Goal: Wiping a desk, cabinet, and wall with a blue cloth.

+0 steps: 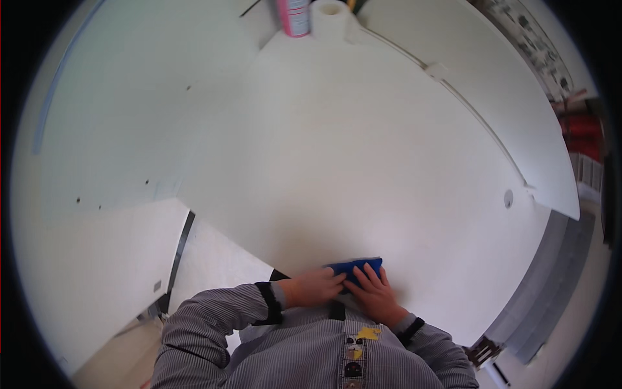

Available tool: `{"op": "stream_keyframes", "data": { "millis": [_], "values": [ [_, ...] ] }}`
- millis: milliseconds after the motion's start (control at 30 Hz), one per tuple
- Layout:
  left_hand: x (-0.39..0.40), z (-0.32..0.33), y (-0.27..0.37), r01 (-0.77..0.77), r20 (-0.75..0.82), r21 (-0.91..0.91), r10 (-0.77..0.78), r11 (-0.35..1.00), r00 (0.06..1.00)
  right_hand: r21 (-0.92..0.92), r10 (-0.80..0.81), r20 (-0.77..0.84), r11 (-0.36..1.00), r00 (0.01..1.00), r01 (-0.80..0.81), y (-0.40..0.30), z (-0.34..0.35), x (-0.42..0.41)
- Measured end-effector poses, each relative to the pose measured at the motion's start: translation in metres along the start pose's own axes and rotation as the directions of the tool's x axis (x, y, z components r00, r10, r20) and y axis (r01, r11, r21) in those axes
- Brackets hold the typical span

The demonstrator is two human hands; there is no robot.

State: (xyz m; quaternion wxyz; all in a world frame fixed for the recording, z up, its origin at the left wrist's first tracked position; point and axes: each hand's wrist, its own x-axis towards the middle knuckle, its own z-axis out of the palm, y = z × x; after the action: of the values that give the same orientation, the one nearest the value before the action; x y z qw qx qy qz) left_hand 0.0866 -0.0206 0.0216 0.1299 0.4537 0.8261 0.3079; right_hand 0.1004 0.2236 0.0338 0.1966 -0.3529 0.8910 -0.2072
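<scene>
A folded blue cloth [357, 266] lies at the near edge of a large white tabletop [369, 146], close to my body. My left hand [316, 287] has its curled fingers on the cloth's left end. Over the right part rests my right hand [376, 294], its fingers spread across the top and gripping the cloth. The underside of the cloth is hidden, as is most of each thumb.
A pink-and-white can [295, 18] and a white paper roll [330, 19] stand at the far edge. White panels with small dark holes [112, 146] lie to the left. A low white partition [510, 97] curves along the right, with a round grommet [508, 199] near its end.
</scene>
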Motion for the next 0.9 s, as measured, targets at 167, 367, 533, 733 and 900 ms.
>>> {"op": "stream_keyframes", "data": {
  "millis": [167, 367, 533, 733, 900],
  "values": [
    [0.025, -0.012, -0.04, 0.073, -0.112, 0.078, -0.064, 0.994, 0.992, -0.006, 0.088, -0.041, 0.996, 0.995, -0.088, 0.021, -0.014, 0.039],
    [0.105, -0.056, -0.111, 0.108, -0.209, 0.086, -0.088, 0.99, 0.974, 0.054, 0.206, -0.171, 0.978, 0.964, -0.199, 0.081, -0.052, 0.102],
    [0.165, -0.09, -0.161, 0.107, -0.233, 0.123, -0.076, 0.987, 0.969, 0.047, 0.26, -0.303, 0.965, 0.917, -0.258, 0.124, -0.082, 0.147],
    [0.222, -0.109, -0.2, 0.232, -0.279, -0.022, -0.229, 0.972, 0.933, 0.065, 0.335, -0.373, 0.94, 0.865, -0.336, 0.164, -0.11, 0.182],
    [0.248, -0.099, -0.217, 0.206, -0.343, -0.15, -0.247, 0.967, 0.906, 0.086, 0.409, -0.376, 0.909, 0.831, -0.408, 0.186, -0.111, 0.19]
  ]
}}
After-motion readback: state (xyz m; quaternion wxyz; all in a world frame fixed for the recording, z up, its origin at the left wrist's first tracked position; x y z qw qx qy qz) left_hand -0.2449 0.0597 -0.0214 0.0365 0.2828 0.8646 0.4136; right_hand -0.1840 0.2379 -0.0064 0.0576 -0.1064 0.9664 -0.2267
